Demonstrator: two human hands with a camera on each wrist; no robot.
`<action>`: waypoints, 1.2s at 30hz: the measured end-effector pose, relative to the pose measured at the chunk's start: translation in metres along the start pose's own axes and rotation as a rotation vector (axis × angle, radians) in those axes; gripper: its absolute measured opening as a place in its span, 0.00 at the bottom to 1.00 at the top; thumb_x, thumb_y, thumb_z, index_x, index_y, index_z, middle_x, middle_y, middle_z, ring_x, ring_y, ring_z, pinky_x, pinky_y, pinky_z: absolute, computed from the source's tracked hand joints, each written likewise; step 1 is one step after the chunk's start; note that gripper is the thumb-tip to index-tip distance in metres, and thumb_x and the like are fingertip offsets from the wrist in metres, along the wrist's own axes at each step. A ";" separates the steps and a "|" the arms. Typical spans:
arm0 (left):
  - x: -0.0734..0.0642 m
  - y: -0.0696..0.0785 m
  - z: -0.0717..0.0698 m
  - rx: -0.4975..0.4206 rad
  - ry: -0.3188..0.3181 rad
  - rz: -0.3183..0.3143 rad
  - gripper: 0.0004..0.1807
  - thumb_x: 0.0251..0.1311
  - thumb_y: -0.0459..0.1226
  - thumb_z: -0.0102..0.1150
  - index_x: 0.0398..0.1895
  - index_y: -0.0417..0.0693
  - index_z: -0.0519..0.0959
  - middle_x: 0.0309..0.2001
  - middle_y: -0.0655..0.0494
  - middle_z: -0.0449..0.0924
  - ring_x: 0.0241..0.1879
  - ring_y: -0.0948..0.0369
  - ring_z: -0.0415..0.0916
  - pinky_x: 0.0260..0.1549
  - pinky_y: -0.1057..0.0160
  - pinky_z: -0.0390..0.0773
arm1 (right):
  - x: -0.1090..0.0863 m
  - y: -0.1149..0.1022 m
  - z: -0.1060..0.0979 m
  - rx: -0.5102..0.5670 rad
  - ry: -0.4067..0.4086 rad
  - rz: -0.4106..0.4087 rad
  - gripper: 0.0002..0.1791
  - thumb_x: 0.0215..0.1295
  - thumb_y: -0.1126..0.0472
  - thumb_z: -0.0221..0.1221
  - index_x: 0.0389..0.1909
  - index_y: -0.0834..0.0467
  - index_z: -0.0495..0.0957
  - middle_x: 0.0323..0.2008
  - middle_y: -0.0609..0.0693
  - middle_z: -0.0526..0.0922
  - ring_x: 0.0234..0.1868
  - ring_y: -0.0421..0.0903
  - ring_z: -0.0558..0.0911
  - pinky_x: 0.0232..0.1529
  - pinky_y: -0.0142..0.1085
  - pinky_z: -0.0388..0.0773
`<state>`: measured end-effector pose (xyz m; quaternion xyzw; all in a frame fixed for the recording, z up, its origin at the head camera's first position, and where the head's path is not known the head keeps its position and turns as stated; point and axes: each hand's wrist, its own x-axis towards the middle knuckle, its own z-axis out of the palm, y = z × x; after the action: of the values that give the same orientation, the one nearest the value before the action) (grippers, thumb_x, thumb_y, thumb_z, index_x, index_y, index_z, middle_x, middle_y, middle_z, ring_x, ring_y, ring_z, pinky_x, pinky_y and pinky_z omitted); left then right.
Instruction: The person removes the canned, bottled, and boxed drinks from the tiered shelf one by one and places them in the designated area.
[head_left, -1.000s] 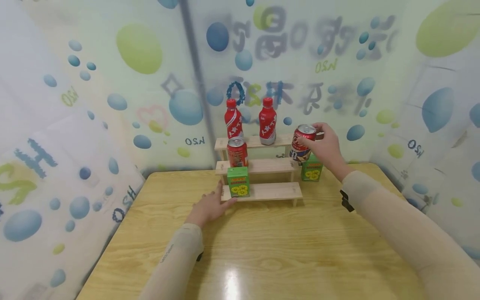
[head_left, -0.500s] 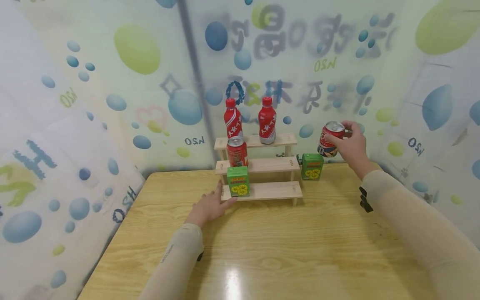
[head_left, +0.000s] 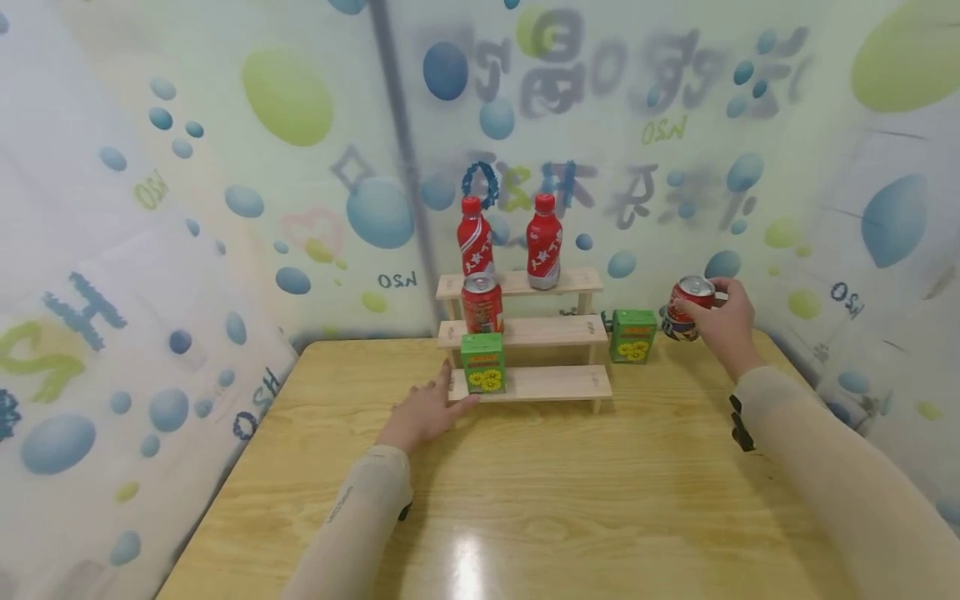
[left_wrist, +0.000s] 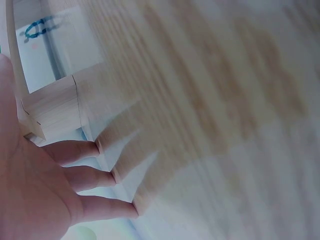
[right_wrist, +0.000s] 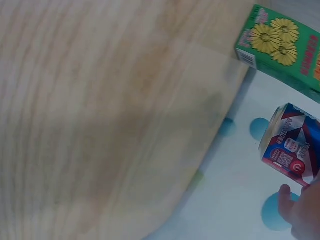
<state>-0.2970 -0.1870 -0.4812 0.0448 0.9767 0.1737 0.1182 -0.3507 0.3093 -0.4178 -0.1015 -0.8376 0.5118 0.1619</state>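
Observation:
My right hand grips a red and dark-blue soda can between thumb and fingers, right of a green drink carton on the table. In the right wrist view, the can is raised and slightly tilted, against the wall covering. At the left end of a three-tier wooden shelf is my left hand, its thumb along the lowest tier's front. The left wrist view shows straight fingers with tips on the table. Another green carton stands on the lowest tier, a red can on the middle one.
Two red bottles, one left and one right, stand on the top tier. Behind the wooden table hangs a wall covering with blue and green dots; it also encloses both sides.
My right hand has carried the soda can rightward, away from the shelf's right end, then lowered it beside the right carton. My left hand keeps its place. The head view has shifted slightly.

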 end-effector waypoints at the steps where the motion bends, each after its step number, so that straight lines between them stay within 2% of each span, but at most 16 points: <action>1: 0.000 0.000 0.000 0.002 0.000 0.001 0.65 0.57 0.87 0.29 0.89 0.63 0.34 0.84 0.39 0.56 0.80 0.27 0.54 0.71 0.17 0.57 | 0.000 0.004 0.000 -0.001 -0.004 0.006 0.48 0.71 0.38 0.65 0.79 0.61 0.59 0.75 0.65 0.67 0.72 0.60 0.71 0.49 0.34 0.80; 6: 0.002 0.000 0.001 0.004 0.001 0.002 0.65 0.56 0.87 0.29 0.89 0.63 0.35 0.84 0.38 0.58 0.80 0.26 0.54 0.70 0.16 0.57 | -0.001 0.018 0.003 -0.019 -0.008 0.022 0.48 0.71 0.38 0.64 0.80 0.62 0.58 0.75 0.65 0.67 0.70 0.58 0.72 0.47 0.28 0.77; 14: 0.002 0.000 0.001 0.000 -0.002 -0.015 0.66 0.55 0.88 0.29 0.89 0.63 0.35 0.84 0.39 0.57 0.80 0.27 0.54 0.70 0.16 0.57 | 0.000 0.033 0.005 -0.067 -0.011 0.039 0.47 0.72 0.39 0.64 0.79 0.63 0.59 0.75 0.65 0.68 0.70 0.59 0.73 0.44 0.25 0.75; 23: 0.002 0.001 -0.001 0.003 -0.014 -0.018 0.66 0.54 0.88 0.29 0.89 0.63 0.35 0.84 0.39 0.56 0.80 0.27 0.54 0.71 0.17 0.57 | -0.001 0.043 0.004 -0.106 -0.028 0.041 0.46 0.74 0.41 0.62 0.79 0.66 0.59 0.75 0.70 0.68 0.70 0.64 0.73 0.46 0.29 0.75; 28: 0.002 0.001 -0.001 0.002 -0.013 -0.013 0.66 0.55 0.88 0.29 0.89 0.62 0.35 0.84 0.39 0.56 0.80 0.27 0.54 0.71 0.17 0.58 | -0.002 0.046 0.004 -0.121 -0.036 0.045 0.46 0.74 0.40 0.62 0.79 0.66 0.59 0.73 0.71 0.69 0.70 0.65 0.74 0.44 0.27 0.74; 31: 0.002 0.001 -0.001 0.001 -0.012 -0.008 0.66 0.55 0.88 0.30 0.89 0.62 0.35 0.84 0.38 0.55 0.80 0.27 0.53 0.71 0.18 0.57 | -0.002 0.046 0.003 -0.132 -0.038 0.049 0.47 0.74 0.39 0.62 0.80 0.66 0.59 0.73 0.72 0.70 0.70 0.65 0.74 0.44 0.30 0.77; 36: 0.001 0.000 -0.002 -0.002 -0.010 -0.005 0.65 0.57 0.87 0.31 0.89 0.62 0.35 0.84 0.38 0.55 0.80 0.26 0.53 0.71 0.18 0.58 | -0.001 0.047 0.004 -0.139 -0.053 0.035 0.46 0.75 0.42 0.61 0.79 0.68 0.58 0.73 0.73 0.69 0.70 0.66 0.73 0.52 0.43 0.80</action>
<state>-0.2988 -0.1870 -0.4797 0.0433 0.9760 0.1741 0.1238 -0.3514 0.3269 -0.4615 -0.1137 -0.8733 0.4575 0.1234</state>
